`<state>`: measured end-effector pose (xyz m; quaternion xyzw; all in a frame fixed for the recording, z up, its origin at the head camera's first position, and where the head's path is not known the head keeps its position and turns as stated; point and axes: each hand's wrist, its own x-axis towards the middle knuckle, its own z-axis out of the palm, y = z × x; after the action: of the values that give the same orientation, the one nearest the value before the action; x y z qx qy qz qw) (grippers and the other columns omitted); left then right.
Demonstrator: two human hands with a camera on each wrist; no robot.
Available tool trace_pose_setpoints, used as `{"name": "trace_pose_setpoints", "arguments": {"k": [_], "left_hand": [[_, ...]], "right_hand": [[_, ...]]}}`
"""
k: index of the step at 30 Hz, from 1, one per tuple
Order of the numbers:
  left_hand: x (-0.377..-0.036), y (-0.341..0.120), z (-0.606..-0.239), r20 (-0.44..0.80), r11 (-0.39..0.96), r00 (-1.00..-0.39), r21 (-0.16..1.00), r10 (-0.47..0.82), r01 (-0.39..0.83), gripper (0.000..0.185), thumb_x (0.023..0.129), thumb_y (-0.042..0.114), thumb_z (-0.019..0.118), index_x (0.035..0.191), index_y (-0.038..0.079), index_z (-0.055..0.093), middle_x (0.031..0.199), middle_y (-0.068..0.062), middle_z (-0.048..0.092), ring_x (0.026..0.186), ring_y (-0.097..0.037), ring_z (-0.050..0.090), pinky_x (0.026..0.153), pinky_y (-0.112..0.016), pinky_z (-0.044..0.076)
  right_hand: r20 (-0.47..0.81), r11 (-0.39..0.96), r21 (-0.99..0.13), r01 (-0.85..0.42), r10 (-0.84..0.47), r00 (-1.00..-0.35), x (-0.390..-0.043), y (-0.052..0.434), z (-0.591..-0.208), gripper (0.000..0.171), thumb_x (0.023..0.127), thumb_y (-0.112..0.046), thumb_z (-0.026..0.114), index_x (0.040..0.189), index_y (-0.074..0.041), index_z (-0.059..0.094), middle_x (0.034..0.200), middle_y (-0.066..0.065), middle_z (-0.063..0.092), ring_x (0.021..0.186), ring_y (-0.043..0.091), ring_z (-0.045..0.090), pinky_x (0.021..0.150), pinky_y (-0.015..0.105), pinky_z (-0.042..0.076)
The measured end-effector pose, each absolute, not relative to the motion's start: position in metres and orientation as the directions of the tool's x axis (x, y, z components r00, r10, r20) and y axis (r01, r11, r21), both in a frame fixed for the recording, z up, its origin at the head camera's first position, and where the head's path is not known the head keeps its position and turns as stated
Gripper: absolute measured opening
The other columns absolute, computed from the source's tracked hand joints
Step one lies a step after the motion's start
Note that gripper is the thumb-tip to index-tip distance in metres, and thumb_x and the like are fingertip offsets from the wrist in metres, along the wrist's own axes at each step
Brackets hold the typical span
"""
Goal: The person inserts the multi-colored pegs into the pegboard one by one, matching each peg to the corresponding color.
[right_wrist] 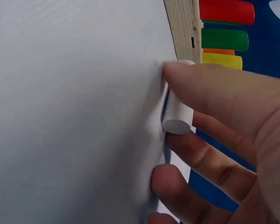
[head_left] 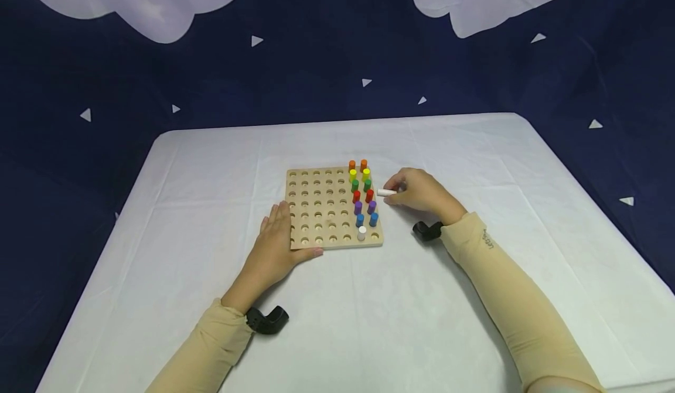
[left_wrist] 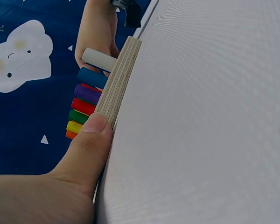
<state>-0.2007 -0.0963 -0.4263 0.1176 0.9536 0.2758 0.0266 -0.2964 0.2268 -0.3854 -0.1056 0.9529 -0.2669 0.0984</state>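
1. Head view: at frame centre a wooden pegboard (head_left: pixel 333 207) lies on the white table (head_left: pixel 474 164), with two columns of coloured pegs (head_left: pixel 362 192) along its right side. The left hand (head_left: pixel 276 246) lies flat, fingers straight, against the board's lower left corner. Just right of the board, the right hand (head_left: pixel 419 192) pinches a white peg (head_left: pixel 386 192).
2. Left wrist view: the thumb (left_wrist: pixel 91 142) presses the board's edge (left_wrist: pixel 117 84).
3. Right wrist view: fingers (right_wrist: pixel 214 88) curl around the white peg (right_wrist: pixel 177 114) at centre frame.
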Motion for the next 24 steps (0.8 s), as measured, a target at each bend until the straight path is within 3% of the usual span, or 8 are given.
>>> {"name": "trace_pose_setpoints", "arguments": {"k": [8,15,19,24], "left_hand": [[-0.201,-0.096,-0.425,0.015,0.82,-0.971,0.531,0.24,0.211,0.127,0.077,0.063,0.075,0.157,-0.006,0.005,0.165,-0.023,0.008,0.155,-0.037,0.005,0.127,-0.052,0.007],[-0.201,-0.096,-0.425,0.014,0.821,-0.972,0.533,0.233,0.205,0.128,0.076,0.063,0.075,0.157,-0.006,0.004,0.165,-0.023,0.008,0.155,-0.036,0.004,0.127,-0.051,0.006],[-0.2,-0.096,-0.427,0.01,0.823,-0.973,0.532,0.232,0.202,0.127,0.077,0.064,0.074,0.157,-0.005,0.004,0.166,-0.022,0.007,0.155,-0.035,0.004,0.127,-0.051,0.005],[-0.2,-0.095,-0.428,0.016,0.821,-0.972,0.533,0.234,0.207,0.127,0.077,0.064,0.074,0.157,-0.005,0.004,0.165,-0.022,0.008,0.155,-0.035,0.004,0.127,-0.051,0.006]], "right_hand": [[-0.038,0.807,-0.544,-0.231,-0.298,-0.954,-0.295,0.231,-0.391,0.017,0.088,-0.024,0.077,0.102,-0.015,0.076,0.097,0.004,0.065,0.087,0.022,0.052,0.077,0.033,0.043],[0.068,0.711,-0.651,-0.264,-0.292,-0.954,-0.283,0.237,-0.387,0.021,0.092,-0.028,0.072,0.106,-0.013,0.067,0.098,0.004,0.066,0.07,0.019,0.056,0.06,0.028,0.046],[0.089,0.666,-0.707,-0.237,-0.249,-0.964,-0.273,0.235,-0.376,0.025,0.088,-0.033,0.076,0.104,-0.015,0.068,0.102,0.003,0.069,0.075,0.019,0.059,0.063,0.029,0.047],[0.044,0.634,-0.743,-0.214,-0.272,-0.961,-0.255,0.231,-0.361,0.025,0.082,-0.035,0.081,0.096,-0.018,0.07,0.095,0.0,0.072,0.075,0.021,0.058,0.066,0.03,0.048]]}}
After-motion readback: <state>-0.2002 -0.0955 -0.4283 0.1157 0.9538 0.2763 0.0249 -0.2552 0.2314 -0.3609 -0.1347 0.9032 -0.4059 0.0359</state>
